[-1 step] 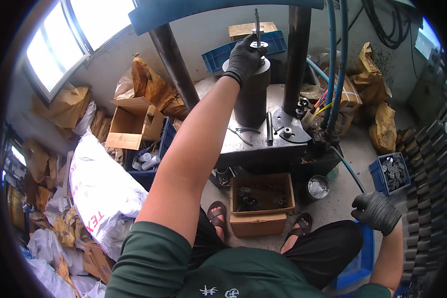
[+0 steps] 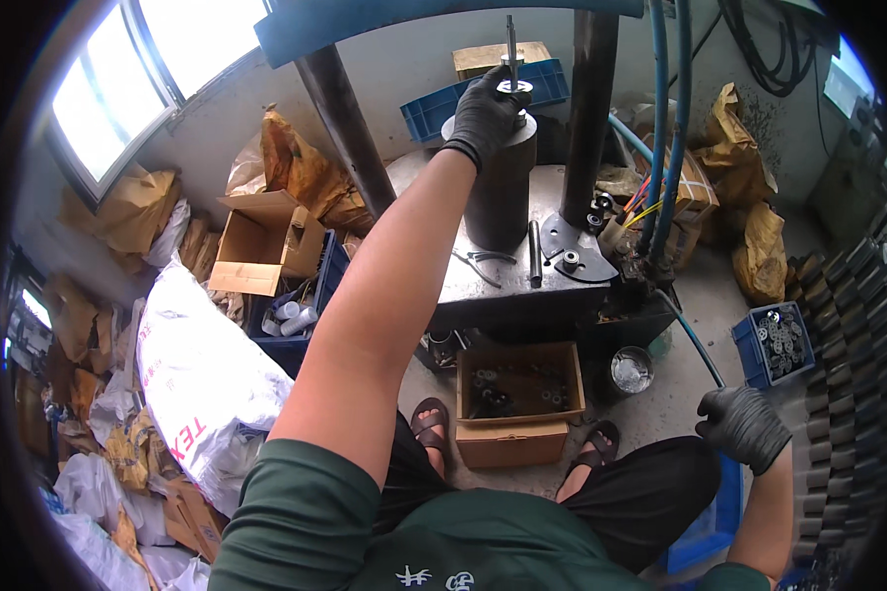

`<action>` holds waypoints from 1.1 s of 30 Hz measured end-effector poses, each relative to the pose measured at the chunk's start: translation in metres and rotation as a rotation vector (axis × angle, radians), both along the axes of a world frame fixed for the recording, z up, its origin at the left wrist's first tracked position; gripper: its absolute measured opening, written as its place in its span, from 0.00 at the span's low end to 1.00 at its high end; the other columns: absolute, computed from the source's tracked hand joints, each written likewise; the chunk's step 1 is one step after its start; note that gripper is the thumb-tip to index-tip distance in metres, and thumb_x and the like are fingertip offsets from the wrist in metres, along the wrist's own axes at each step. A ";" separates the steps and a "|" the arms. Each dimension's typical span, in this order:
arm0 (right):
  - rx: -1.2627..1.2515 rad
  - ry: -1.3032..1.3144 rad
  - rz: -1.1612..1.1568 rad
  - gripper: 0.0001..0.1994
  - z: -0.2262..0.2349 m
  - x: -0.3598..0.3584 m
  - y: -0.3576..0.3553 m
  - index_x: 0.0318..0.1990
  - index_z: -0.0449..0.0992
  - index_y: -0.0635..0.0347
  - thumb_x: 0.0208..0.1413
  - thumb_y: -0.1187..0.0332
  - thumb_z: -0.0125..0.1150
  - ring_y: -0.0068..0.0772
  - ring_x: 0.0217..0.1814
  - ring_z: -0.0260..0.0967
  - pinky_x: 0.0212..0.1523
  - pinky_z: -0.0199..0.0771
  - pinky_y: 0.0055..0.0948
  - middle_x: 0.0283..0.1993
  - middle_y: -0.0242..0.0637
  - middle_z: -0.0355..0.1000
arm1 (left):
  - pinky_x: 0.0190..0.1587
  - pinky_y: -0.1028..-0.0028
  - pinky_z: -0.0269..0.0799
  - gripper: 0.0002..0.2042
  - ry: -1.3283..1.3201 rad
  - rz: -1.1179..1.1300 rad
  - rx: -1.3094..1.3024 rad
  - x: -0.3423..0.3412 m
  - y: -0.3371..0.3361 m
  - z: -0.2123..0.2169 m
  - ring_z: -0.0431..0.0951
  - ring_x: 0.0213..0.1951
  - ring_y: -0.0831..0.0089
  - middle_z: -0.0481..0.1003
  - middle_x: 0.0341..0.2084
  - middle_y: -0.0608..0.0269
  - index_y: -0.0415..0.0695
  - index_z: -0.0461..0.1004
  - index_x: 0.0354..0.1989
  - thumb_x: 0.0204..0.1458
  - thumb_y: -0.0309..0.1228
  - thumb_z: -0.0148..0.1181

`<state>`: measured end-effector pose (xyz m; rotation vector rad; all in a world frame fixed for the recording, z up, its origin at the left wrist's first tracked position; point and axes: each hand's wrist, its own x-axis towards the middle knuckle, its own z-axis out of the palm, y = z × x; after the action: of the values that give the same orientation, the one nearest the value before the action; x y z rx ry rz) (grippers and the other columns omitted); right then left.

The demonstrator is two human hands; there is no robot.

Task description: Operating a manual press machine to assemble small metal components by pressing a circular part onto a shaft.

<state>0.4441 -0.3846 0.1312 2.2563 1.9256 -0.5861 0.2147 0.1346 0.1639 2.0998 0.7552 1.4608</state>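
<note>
My left hand [image 2: 483, 120], in a black glove, reaches up to the top of a thick dark metal cylinder [image 2: 498, 202] on a press. Its fingers are closed round a metal part with a round disc [image 2: 513, 88] and an upright thin rod [image 2: 511, 44]. The palm side and part of that piece are hidden by the hand. At the lower right, my right hand [image 2: 744, 428], also black-gloved, is wrapped round the end of a long metal lever [image 2: 697, 340]. The lever slopes up to the press's side.
A short bar [image 2: 534, 254] and a slotted plate [image 2: 586, 258] lie on the press table [image 2: 463, 281]. Below stands a cardboard box [image 2: 512, 448] of metal parts, beside a round tin [image 2: 632, 370]. A blue bin [image 2: 749, 357] of rings sits right; a white sack [image 2: 202, 379] leans left.
My right hand and the lever end have shifted very slightly down and to the left. The left hand and the part it grips look almost unmoved.
</note>
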 end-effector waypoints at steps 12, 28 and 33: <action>0.223 -0.085 -0.070 0.11 -0.008 -0.019 -0.014 0.30 0.81 0.61 0.49 0.61 0.65 0.52 0.37 0.78 0.43 0.78 0.45 0.32 0.48 0.78 | 0.30 0.77 0.76 0.24 0.020 0.035 0.073 -0.001 0.002 -0.001 0.77 0.27 0.79 0.79 0.30 0.61 0.43 0.73 0.59 0.55 0.32 0.72; 0.512 0.039 0.008 0.14 0.018 0.002 0.000 0.46 0.79 0.64 0.51 0.74 0.61 0.54 0.45 0.77 0.48 0.78 0.43 0.43 0.51 0.78 | 0.35 0.78 0.79 0.17 0.003 -0.058 -0.229 -0.009 -0.039 0.022 0.78 0.32 0.81 0.81 0.33 0.64 0.38 0.79 0.49 0.56 0.33 0.71; 1.171 -0.257 0.062 0.09 0.047 0.025 0.067 0.44 0.78 0.63 0.57 0.76 0.61 0.54 0.44 0.77 0.45 0.77 0.43 0.42 0.51 0.76 | 0.33 0.79 0.78 0.13 -0.056 -0.134 -0.316 -0.009 -0.038 0.021 0.77 0.32 0.81 0.78 0.32 0.65 0.38 0.79 0.45 0.56 0.31 0.71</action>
<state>0.4691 -0.3176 0.1784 2.5178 2.4942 1.0907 0.2053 0.0967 0.1851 1.8264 0.7539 1.2345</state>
